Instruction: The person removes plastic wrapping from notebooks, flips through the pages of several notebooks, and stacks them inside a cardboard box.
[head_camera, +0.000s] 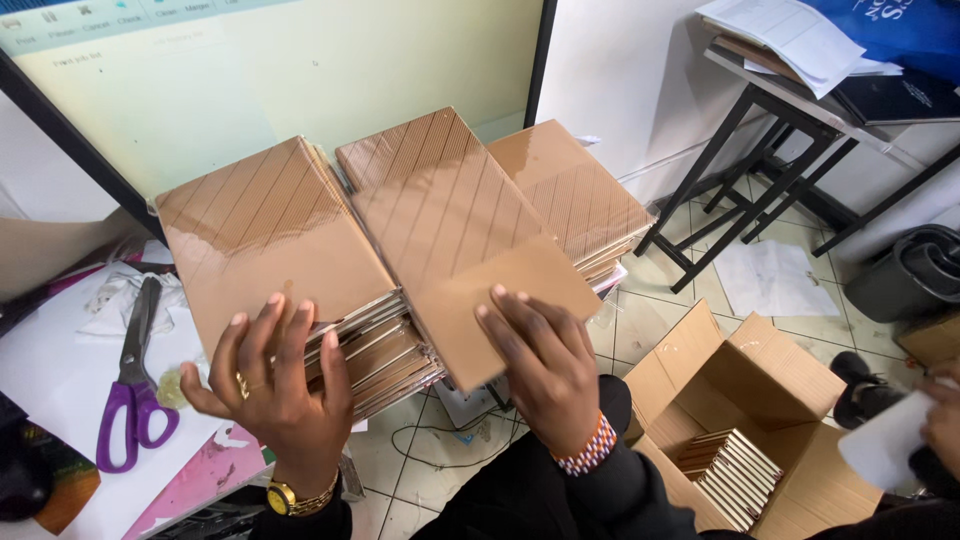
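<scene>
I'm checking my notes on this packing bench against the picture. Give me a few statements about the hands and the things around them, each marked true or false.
1. The right hand rests on the middle stack of brown booklets. True.
2. The left hand holds the scissors. False: they lie untouched on the white sheet; the hand is at the left stack.
3. The cardboard box on the floor is closed. False: its flaps are open, with booklets inside.
4. The scissors' handles are purple. True.
</scene>
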